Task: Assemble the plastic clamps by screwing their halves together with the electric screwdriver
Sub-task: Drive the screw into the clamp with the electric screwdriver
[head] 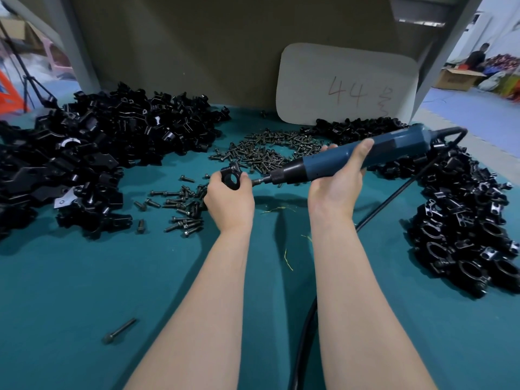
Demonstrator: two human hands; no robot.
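My left hand (229,199) grips a black plastic clamp (232,175) just above the green table, its round hole facing me. My right hand (339,182) is wrapped around the blue electric screwdriver (351,156), which lies nearly level and points left. The bit (257,180) of the screwdriver meets the right side of the clamp. A heap of loose black clamp halves (84,156) lies at the left. Dark screws (267,152) are strewn in the middle behind my hands, with more (183,209) just left of my left hand.
Assembled black clamps (464,220) are piled along the right side. The screwdriver's black cable (391,198) runs down the table towards me. A white card marked 44 (349,85) leans on the back wall. One long bolt (119,330) lies alone at the front left.
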